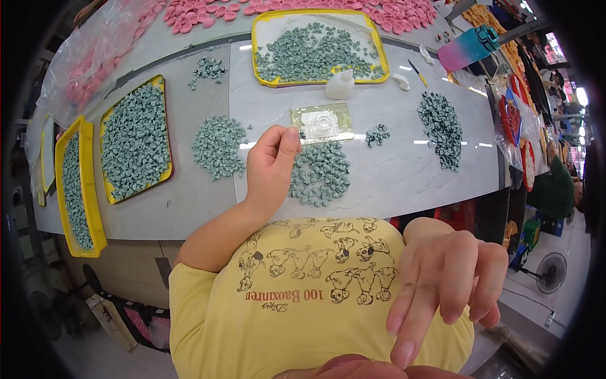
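Note:
Between the thumb and fingers of my left hand [271,165] is the edge of a flat, clear yellowish plate [343,117]. A white square with a round clear piece shows at its middle. The plate hovers over the far side of a loose pile of small grey-green pieces [320,180]. My right hand [451,278] is raised close to me at the lower right, off the table, its fingers apart and nothing seen in them. A white squat bottle [339,85] stands just beyond the plate. Right of the plate lies a small cluster of darker-marked pieces [377,135].
More grey-green pieces form piles to the left [218,146] and right [440,129]. Yellow trays of them stand at the far side [255,47] and left [168,142], beside a yellow bin [96,218]. A pen-like tool [418,73] and a pink-blue bottle [464,49] are far right.

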The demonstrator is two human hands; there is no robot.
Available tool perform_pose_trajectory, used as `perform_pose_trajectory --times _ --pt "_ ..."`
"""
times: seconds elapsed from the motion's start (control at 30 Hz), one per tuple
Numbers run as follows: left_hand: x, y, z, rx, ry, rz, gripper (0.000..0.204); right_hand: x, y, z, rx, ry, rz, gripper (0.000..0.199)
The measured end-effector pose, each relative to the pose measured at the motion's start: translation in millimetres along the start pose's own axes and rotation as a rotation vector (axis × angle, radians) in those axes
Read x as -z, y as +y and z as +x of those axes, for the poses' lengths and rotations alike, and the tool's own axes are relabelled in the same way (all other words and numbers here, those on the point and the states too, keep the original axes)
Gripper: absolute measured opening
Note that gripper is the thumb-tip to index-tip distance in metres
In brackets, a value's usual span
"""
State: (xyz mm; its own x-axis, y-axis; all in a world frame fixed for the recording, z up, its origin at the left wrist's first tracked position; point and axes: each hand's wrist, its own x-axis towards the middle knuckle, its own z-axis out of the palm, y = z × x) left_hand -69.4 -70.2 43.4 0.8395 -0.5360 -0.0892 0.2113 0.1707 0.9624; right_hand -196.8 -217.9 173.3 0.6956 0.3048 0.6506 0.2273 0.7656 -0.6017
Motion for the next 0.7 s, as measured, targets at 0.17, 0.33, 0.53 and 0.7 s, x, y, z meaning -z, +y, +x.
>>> perform_pose_trajectory --times 0.17,0.33,0.53,0.7 --pt "-4.3 0.6 -0.5 0.005 0.01 -0.011 0.025 1.8 10.5 6.8 0.063 -0.039 0.017 0.017" --pt "-8.2 3.1 -1.4 0.002 0.02 0.009 0.026 2.5 5.6 6.2 0.073 -0.062 0.132 0.017" --pt "-17.9 9.5 -3.7 0.028 -0.032 0.311 0.03 -1.0 -3.0 -0.3 0.129 -0.111 0.11 0.018" --pt "-34.9 10.1 -9.8 0.042 -0.302 0.783 0.026 -11.5 -21.5 -10.4 0.149 -0.026 0.069 0.015"
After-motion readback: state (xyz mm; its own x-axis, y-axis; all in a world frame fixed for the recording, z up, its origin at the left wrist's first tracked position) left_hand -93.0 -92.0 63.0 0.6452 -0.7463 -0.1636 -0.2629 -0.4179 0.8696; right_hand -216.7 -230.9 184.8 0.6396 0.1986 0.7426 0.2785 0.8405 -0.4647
